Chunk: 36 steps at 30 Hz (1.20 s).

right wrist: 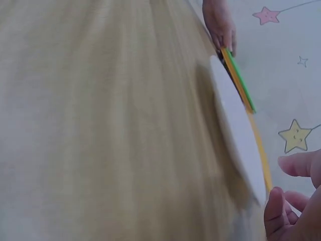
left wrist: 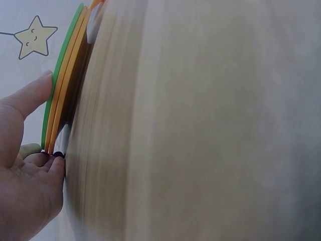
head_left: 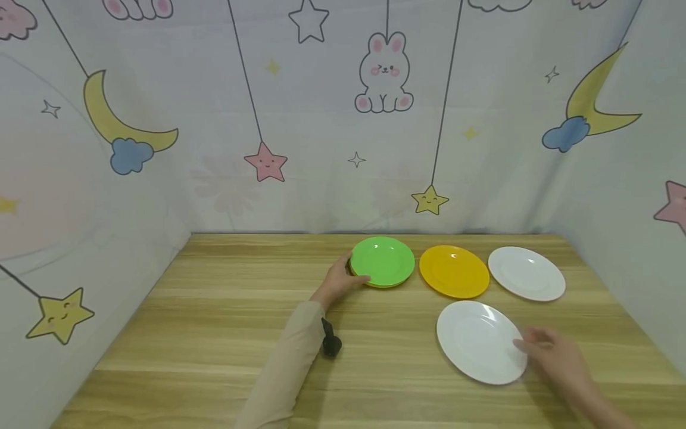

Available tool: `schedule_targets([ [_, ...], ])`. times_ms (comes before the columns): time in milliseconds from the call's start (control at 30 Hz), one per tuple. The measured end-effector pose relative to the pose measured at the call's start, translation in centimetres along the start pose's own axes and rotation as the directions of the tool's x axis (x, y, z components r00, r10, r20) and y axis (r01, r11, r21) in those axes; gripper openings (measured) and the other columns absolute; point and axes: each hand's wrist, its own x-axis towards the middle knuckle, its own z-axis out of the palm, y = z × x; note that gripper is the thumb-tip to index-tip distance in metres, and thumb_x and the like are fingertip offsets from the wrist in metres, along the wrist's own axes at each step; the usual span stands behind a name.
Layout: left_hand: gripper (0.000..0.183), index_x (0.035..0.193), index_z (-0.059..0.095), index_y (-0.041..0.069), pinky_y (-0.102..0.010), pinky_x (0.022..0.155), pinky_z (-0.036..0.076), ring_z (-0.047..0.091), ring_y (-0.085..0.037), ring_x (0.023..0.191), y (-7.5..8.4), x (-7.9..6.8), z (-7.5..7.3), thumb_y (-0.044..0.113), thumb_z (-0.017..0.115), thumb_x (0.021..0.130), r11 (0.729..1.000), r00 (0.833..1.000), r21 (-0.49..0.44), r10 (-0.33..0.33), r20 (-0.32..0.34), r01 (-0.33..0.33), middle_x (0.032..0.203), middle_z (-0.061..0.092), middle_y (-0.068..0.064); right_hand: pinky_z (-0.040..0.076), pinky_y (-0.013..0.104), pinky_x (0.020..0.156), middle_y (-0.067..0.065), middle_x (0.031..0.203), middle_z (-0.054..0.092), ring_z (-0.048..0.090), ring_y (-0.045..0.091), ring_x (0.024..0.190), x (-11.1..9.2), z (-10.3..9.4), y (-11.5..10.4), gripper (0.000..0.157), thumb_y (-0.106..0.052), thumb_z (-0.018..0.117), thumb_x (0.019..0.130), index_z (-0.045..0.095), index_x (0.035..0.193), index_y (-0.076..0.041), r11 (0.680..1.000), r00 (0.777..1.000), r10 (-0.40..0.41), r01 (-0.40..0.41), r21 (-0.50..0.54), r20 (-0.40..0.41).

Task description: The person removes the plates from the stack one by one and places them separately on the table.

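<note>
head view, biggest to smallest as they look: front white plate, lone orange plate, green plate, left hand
1. Front white plate, though nearer the camera than the others
2. Lone orange plate and green plate: too alike to rank
3. Left hand

Smooth glossy plates (head_left: 479,339), wood-grain table (head_left: 241,268), cloth-like backdrop (head_left: 321,113)

Six plates can be counted: one green plate (head_left: 382,261), two orange plates (left wrist: 59,103) whose rims show beneath it, one separate orange plate (head_left: 454,271), one farther white plate (head_left: 527,273) and one nearer white plate (head_left: 481,341). There are two hands, one left hand (head_left: 339,281) and one right hand (head_left: 557,356), plus one wooden tabletop (head_left: 225,333). The printed backdrop (head_left: 321,107) shows, in the head view, two yellow moons, two blue clouds, one whole rabbit, and four smiling stars, two yellow and two pink.
</note>
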Motion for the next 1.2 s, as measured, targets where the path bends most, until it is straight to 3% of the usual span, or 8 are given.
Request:
schedule_targets([
  [100,0.084,0.142,0.024,0.001,-0.038,0.111,0.021,0.023,-0.027,0.134,0.1,0.0,0.0,0.025,0.072,0.078,1.0,1.0,0.0,-0.005,-0.002,0.005,0.145,0.028,-0.015,0.046,0.021,0.064,0.024,0.109,0.057,0.056,0.025,0.09,0.5,-0.1,-1.4,0.066,-0.043,0.061,0.084,0.048,0.122,0.009,0.999,0.999,-0.04,0.04,-0.02,0.015],
  [167,0.084,0.142,0.023,0.001,-0.038,0.111,0.02,0.023,-0.027,0.135,0.1,-0.1,0.0,0.025,0.072,0.078,1.0,1.0,0.002,-0.009,0.001,0.009,0.146,0.027,-0.015,0.048,0.023,0.062,0.022,0.106,0.059,0.058,0.023,0.086,0.9,0.1,-2.5,0.065,-0.041,0.062,0.084,0.047,0.123,0.009,0.998,0.997,-0.066,0.066,-0.001,0.034],
  [267,0.084,0.142,0.023,0.001,-0.039,0.111,0.019,0.022,-0.027,0.135,0.1,-0.1,-0.1,0.025,0.072,0.078,1.0,1.0,-0.011,-0.011,0.005,0.011,0.146,0.027,-0.015,0.05,0.024,0.058,0.017,0.101,0.059,0.057,0.016,0.077,1.7,0.8,-4.2,0.064,-0.037,0.064,0.083,0.045,0.124,0.009,0.995,0.994,-0.083,0.078,0.065,0.075],
  [400,0.084,0.142,0.023,0.001,-0.039,0.111,0.02,0.023,-0.027,0.134,0.1,0.1,-0.3,0.025,0.072,0.078,1.0,1.0,-0.008,-0.008,0.001,0.008,0.145,0.027,-0.015,0.052,0.024,0.059,0.012,0.102,0.057,0.056,0.013,0.076,2.9,1.9,-6.3,0.064,-0.036,0.064,0.083,0.043,0.128,0.006,0.984,0.985,-0.109,0.088,0.157,0.13],
  [700,0.084,0.142,0.024,0.003,-0.037,0.11,0.021,0.025,-0.026,0.134,0.1,0.2,-0.3,0.026,0.072,0.078,1.0,1.0,0.004,-0.013,-0.003,0.013,0.145,0.029,-0.013,0.054,0.026,0.071,0.019,0.116,0.052,0.06,0.021,0.09,5.0,4.0,-10.1,0.062,-0.031,0.062,0.086,0.038,0.131,0.005,0.949,0.963,-0.166,0.097,0.3,0.212],
  [933,0.085,0.142,0.024,0.001,-0.037,0.111,0.021,0.024,-0.026,0.134,0.0,0.2,-0.2,0.027,0.072,0.078,1.0,1.0,0.005,-0.009,-0.002,0.009,0.146,0.027,-0.015,0.053,0.03,0.077,0.021,0.121,0.05,0.057,0.015,0.09,6.9,6.0,-11.5,0.063,-0.031,0.062,0.086,0.038,0.132,0.005,0.932,0.96,-0.175,0.089,0.35,0.22],
  [1200,0.086,0.142,0.022,0.0,-0.038,0.111,0.019,0.022,-0.027,0.135,-0.1,0.0,0.0,0.027,0.072,0.078,1.0,1.0,-0.021,-0.005,0.013,0.006,0.146,0.026,-0.015,0.054,0.031,0.077,0.024,0.122,0.048,0.06,0.02,0.09,8.8,8.3,-12.2,0.063,-0.024,0.062,0.086,0.035,0.133,0.007,0.928,0.964,-0.158,0.07,0.366,0.216],
])
